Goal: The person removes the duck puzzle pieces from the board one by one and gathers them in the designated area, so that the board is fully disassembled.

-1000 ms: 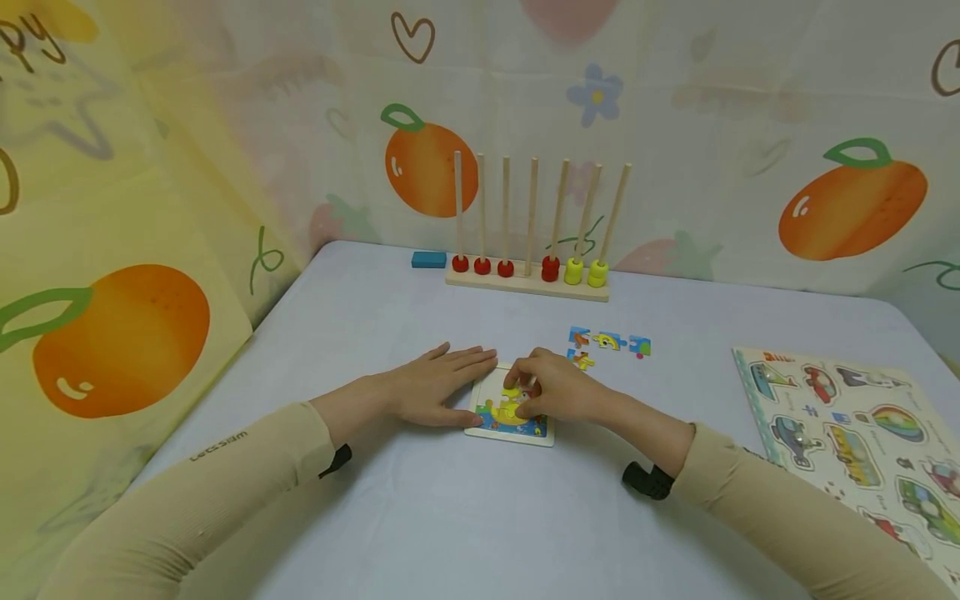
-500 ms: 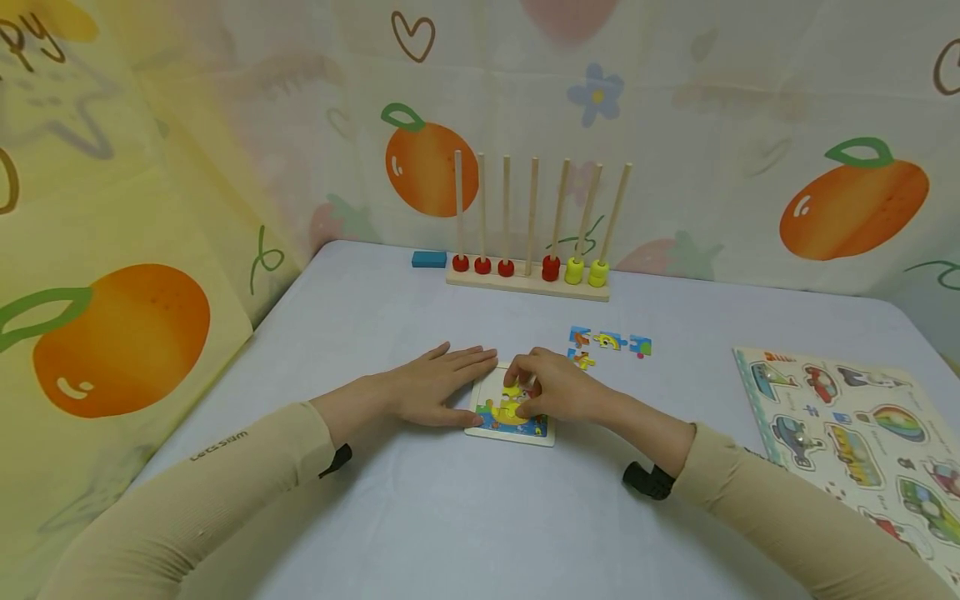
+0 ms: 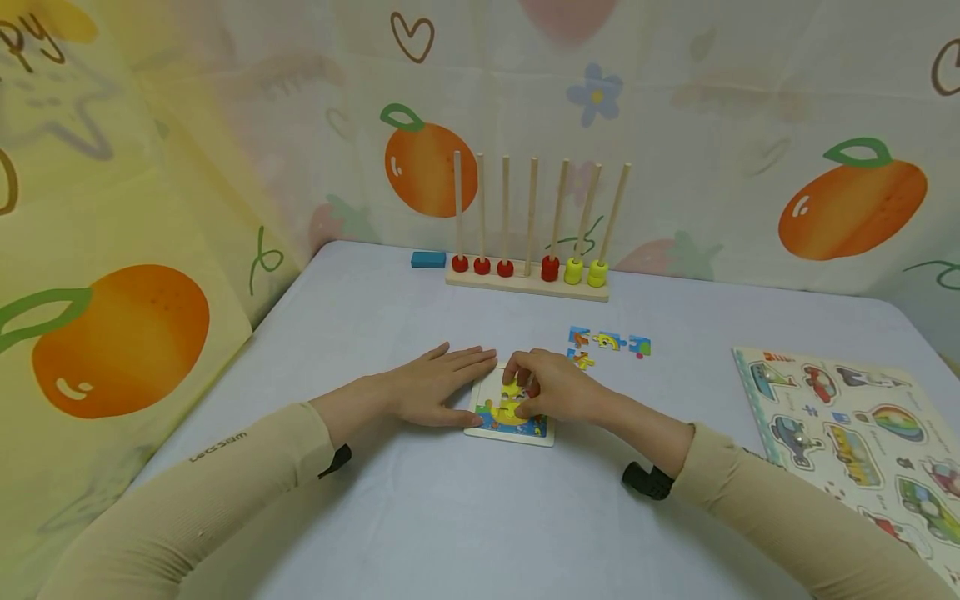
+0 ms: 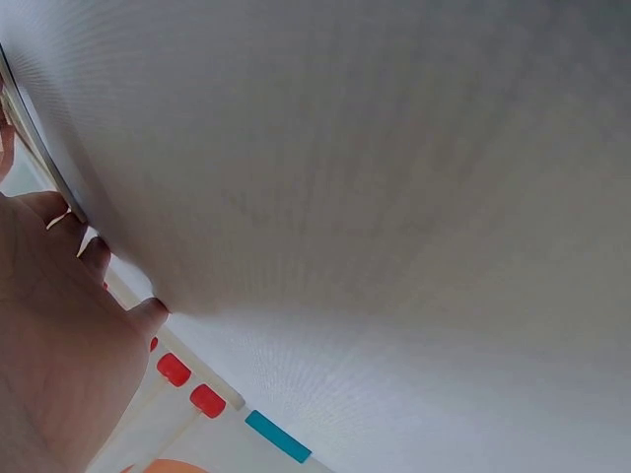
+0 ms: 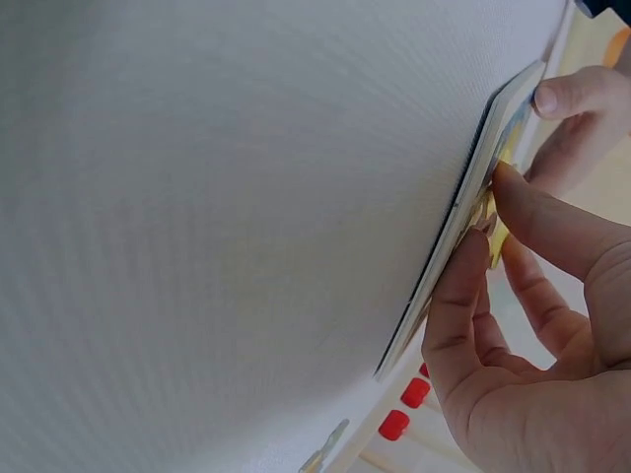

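A small puzzle tray (image 3: pixel 487 387) with a pale frame lies flat on the white table, its lower part filled with blue, green and yellow pieces. My left hand (image 3: pixel 433 388) rests on the tray's left side, fingers extended and thumb at its lower left corner. Over the right part of the tray, my right hand (image 3: pixel 561 386) pinches a yellow jigsaw piece (image 5: pixel 499 243) between thumb and fingers. In the right wrist view this piece stands tilted against the tray surface. Fingers partly cover the picture. Several loose jigsaw pieces (image 3: pixel 609 341) lie beyond the right hand.
At the back stands a wooden peg rack (image 3: pixel 525 286) with red and yellow beads. Left of it lies a blue block (image 3: pixel 428 260). A large vehicle puzzle board (image 3: pixel 817 400) occupies the right side of the table. A printed cloth hangs behind.
My right hand's fingers and the yellow piece have shifted very slightly over the tray. The left hand, tray and loose pieces stay in place.
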Demonstrator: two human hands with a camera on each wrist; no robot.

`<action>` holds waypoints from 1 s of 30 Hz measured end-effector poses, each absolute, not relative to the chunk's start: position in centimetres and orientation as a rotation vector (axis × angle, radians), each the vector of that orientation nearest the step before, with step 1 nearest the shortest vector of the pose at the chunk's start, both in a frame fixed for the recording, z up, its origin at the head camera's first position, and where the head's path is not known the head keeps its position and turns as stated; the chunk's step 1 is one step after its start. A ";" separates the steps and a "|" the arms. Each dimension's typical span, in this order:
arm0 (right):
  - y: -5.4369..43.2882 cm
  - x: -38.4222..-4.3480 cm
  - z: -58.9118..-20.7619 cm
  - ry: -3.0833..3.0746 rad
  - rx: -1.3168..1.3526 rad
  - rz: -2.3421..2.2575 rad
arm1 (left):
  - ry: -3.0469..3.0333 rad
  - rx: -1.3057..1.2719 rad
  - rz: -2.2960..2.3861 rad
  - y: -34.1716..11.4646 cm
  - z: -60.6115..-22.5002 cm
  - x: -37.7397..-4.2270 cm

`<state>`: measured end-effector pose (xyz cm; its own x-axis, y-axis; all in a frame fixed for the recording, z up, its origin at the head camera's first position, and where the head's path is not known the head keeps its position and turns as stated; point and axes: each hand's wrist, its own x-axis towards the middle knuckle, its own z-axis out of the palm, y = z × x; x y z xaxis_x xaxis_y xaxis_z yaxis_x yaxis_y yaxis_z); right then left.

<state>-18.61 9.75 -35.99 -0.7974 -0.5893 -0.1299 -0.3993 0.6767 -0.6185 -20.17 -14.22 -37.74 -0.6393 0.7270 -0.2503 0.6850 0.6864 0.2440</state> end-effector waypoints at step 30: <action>10.0 -19.0 -35.6 2.567 -0.759 -0.985 | 2.567 1.108 0.181 -14.2 -37.8 -20.2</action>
